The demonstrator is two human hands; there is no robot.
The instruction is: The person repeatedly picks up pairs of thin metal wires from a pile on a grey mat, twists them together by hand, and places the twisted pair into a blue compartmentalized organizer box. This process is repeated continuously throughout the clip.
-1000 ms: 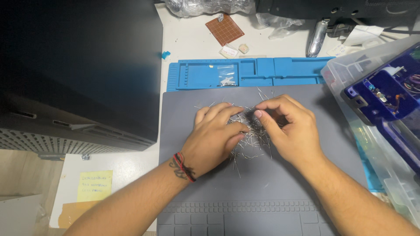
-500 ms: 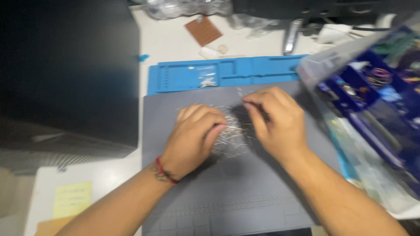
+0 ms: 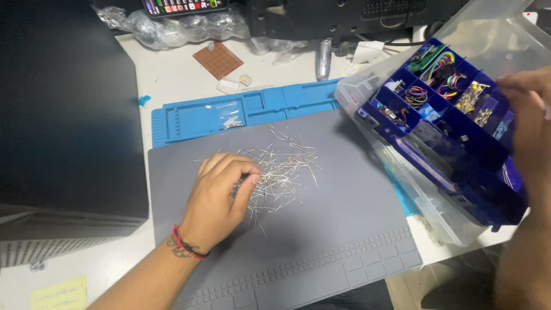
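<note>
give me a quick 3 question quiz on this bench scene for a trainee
1. True or false: the left hand pinches thin metal wire pieces from the loose pile on the grey mat.
2. Multiple choice: the right hand rests on A) the brown perforated board, B) the blue compartment organiser, C) the blue tray behind the mat.
3. Short answer: is the blue compartment organiser lying flat or tilted?

Key
1. True.
2. B; the brown perforated board and the blue tray lie untouched.
3. Tilted, sitting in a clear plastic box at the mat's right edge.
</note>
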